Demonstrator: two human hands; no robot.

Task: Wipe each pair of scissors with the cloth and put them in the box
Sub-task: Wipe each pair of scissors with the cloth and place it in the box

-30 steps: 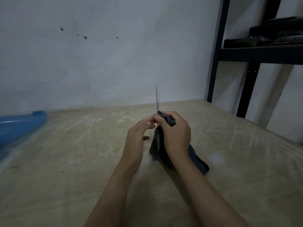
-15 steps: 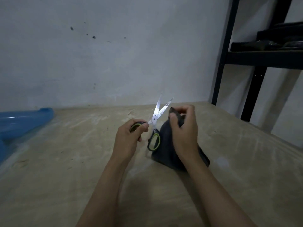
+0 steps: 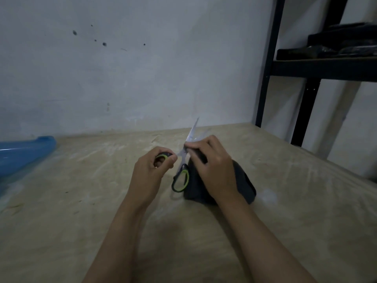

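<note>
Table (image 3: 81, 231): a pale wooden top fills the lower view; you work near its middle, with a grey wall behind.
Shelf (image 3: 318, 68): a dark metal rack at the far right, with dark items on it too dim to name.
Box (image 3: 24, 154): a blue plastic shape at the far left edge, well apart from your hands — likely the box; its inside is out of view.
Cloth (image 3: 242, 180): a dark cloth bunched under your right hand, its tail trailing onto the table.
Right hand (image 3: 212, 170): fingers curled, pinching the cloth around one blade near the pivot.
Left hand (image 3: 151, 170): fingers curled round one green-and-black handle loop.
Scissors (image 3: 181, 176): held between your hands just above the table, blades apart; the free loop hangs beside the cloth.
Axis: the long line runs away from you, tilted up — handles toward you, tips toward the wall and slightly right.
Progress: you seem mid-wipe on this pair; it is not yet boxed. No other pair is in view, so the count done or left cannot be told.
</note>
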